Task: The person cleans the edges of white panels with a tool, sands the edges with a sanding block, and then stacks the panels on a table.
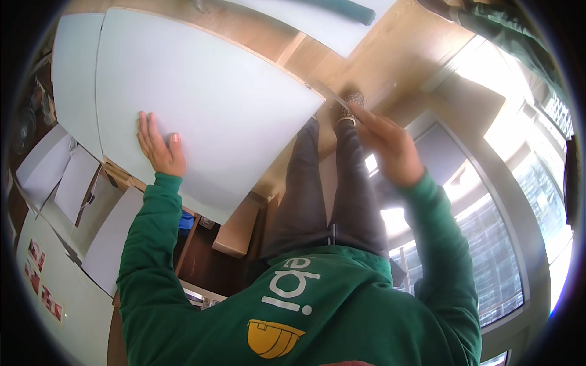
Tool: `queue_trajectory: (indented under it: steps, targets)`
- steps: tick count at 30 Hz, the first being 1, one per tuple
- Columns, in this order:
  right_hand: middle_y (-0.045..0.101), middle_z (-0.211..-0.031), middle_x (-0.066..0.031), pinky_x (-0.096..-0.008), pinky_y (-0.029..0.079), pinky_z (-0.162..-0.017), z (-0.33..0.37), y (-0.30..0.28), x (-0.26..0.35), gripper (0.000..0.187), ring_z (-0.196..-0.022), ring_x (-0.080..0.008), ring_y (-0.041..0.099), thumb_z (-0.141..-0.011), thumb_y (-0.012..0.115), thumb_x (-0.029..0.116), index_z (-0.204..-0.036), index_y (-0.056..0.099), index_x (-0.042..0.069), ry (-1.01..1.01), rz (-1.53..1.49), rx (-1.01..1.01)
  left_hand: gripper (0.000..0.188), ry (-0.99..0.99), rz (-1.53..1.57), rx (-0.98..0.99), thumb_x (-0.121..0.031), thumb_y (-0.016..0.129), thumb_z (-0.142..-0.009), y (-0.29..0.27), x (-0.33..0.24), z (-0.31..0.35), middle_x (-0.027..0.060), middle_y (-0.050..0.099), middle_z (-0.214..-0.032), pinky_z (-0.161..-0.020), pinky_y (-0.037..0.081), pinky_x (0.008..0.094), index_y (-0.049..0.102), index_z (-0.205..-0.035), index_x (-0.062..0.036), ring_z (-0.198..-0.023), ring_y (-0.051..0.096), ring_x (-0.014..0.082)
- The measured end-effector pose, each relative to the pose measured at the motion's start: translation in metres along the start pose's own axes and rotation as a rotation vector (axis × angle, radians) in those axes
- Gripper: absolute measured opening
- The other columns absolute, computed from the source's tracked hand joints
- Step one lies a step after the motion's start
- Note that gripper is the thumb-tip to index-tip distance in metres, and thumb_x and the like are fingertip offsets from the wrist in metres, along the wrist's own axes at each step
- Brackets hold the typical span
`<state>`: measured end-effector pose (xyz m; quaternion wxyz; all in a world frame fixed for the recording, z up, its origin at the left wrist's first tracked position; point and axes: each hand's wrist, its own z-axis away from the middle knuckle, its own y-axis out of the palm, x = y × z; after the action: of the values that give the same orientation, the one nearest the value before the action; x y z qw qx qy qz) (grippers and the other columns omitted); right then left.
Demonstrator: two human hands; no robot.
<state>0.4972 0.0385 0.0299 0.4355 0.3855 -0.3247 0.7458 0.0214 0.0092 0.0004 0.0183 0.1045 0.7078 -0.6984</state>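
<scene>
My left hand (157,146) lies flat on a large white panel (213,104), fingers stretched out and thumb apart. It presses on the smooth top and holds nothing. Off the panel's right corner, my right hand (390,146) is raised and somewhat smeared by motion. Its fingers are closed on a thin, flat grey-brown strip (332,94), which points toward the panel's far right edge. Whether the strip touches that edge, I cannot tell. The exact kind of the strip is unclear, and my fingers hide its near end.
Left of a narrow seam lies another white panel (74,73). A teal roll (345,8) rests on a white surface at the top. Below the panel sit a dark cabinet (204,256) and a tan box (237,227). Bright windows (488,256) stand at the right, above a wooden floor (390,55).
</scene>
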Motion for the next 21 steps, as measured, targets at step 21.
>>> queue_trajectory:
  steps: [21]
  targets:
    - [0.057, -0.08, -0.0154, -0.0335, 0.049, -0.071, -0.017, 0.018, 0.006, 0.047, -0.069, -0.0273, 0.057, -0.094, 0.055, -0.002, -0.14, 0.058, 0.009, -0.061, 0.155, 0.002, 0.065, -0.023, 0.018, -0.005, -0.036, 0.047, -0.099, 0.003, 0.001, -0.002, 0.0237, 0.028, -0.16, -0.12, 0.017, 0.0564, 0.034, -0.151, 0.0, -0.146, 0.026, 0.0456]
